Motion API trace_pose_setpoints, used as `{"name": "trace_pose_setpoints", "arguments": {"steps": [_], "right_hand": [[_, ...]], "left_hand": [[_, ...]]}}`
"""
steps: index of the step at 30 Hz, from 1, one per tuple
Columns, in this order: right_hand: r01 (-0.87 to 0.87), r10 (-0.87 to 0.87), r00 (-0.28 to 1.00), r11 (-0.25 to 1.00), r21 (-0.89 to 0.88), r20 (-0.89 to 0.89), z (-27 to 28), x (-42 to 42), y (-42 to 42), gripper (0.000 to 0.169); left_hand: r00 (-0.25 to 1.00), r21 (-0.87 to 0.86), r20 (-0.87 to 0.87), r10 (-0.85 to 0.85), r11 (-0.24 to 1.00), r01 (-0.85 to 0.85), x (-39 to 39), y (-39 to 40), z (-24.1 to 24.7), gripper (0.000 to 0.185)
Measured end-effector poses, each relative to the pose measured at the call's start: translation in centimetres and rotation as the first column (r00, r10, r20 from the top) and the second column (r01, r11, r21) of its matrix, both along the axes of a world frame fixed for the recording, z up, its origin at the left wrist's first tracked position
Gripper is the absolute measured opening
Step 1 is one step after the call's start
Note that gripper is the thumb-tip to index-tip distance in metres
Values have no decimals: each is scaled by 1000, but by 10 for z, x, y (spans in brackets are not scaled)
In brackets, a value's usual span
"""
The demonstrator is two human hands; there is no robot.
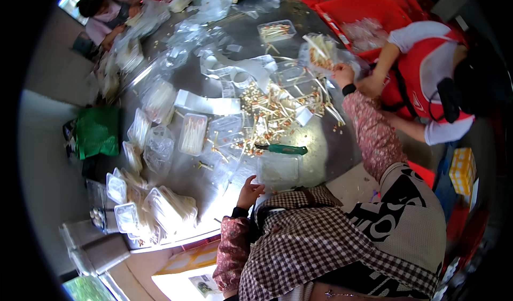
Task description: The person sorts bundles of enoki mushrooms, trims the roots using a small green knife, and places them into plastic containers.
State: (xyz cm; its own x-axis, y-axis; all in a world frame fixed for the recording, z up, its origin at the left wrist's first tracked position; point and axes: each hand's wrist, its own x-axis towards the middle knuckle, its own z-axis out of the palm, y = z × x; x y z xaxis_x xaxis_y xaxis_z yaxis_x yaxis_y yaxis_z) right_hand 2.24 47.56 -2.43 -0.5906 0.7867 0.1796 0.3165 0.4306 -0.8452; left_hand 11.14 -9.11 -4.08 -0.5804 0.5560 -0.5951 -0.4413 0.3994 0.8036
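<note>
My left hand (249,193) hovers at the table's near edge with its fingers apart and nothing in them. Just right of it lies a clear plastic tray (279,169). A green-handled utility knife (286,149) rests beyond that tray. My right hand (343,76) reaches far out to a clear tray of thin-stemmed mushrooms (319,54). Its fingertips are by the brown caps; whether they grip anything is unclear. Between my hands spreads a heap of loose mushroom pieces (272,112). A filled mushroom tray (193,134) lies left of the heap.
A co-worker in a red apron (421,74) stands close by my right arm, beside a red crate (366,24). Another person (110,18) works at the far left. Label strips (208,103), plastic bags (212,8) and packed mushroom trays (170,211) cover parts of the metal table.
</note>
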Motion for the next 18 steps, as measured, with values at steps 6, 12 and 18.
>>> {"name": "trace_pose_setpoints", "arguments": {"steps": [6, 12, 18], "right_hand": [[12, -166, 906, 930, 368, 390, 0, -117, 87, 35], [-225, -271, 717, 782, 581, 642, 33, -174, 149, 40], [-114, 84, 993, 881, 460, 85, 36, -161, 133, 37]], "left_hand": [[796, -4, -119, 593, 802, -598, 73, -62, 14, 37], [441, 27, -64, 895, 443, -896, 132, -105, 74, 26], [292, 27, -225, 930, 305, -952, 154, -155, 73, 26]]}}
